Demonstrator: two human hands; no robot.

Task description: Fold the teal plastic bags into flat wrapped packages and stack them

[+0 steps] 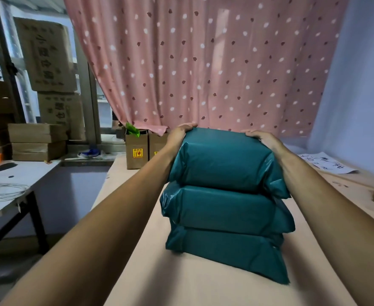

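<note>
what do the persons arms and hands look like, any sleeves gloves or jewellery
Both forearms are bare right up to the frame edge, with no sleeves showing. The left hand and right hand wear no gloves. No watch, bracelet or ring is visible, though the fingers are largely hidden.

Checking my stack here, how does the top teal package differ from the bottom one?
The top teal package is gripped at its far corners by the left hand and right hand; the bottom teal package is untouched, resting on the table. Both are wrapped, glossy teal plastic.
</note>
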